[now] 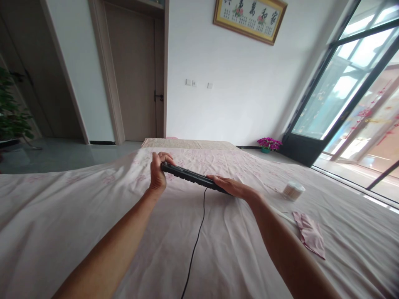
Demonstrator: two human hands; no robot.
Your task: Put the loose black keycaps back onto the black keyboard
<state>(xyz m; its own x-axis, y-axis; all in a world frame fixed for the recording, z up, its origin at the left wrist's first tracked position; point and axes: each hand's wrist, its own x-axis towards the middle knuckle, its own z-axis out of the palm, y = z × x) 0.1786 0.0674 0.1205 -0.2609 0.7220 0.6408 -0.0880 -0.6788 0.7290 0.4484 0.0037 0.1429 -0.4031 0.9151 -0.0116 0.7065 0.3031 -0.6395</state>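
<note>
A black keyboard is held just above a bed covered with a pale pink floral sheet. My left hand grips its left end, fingers curled over the top edge. My right hand holds its right end, palm lying over the keys. A black cable runs from the keyboard's near edge down the sheet toward me.
A round clear container of cotton swabs and a folded pink cloth lie on the sheet at the right. Beyond the bed are a closed door, a pot of purple flowers, a green plant and large windows.
</note>
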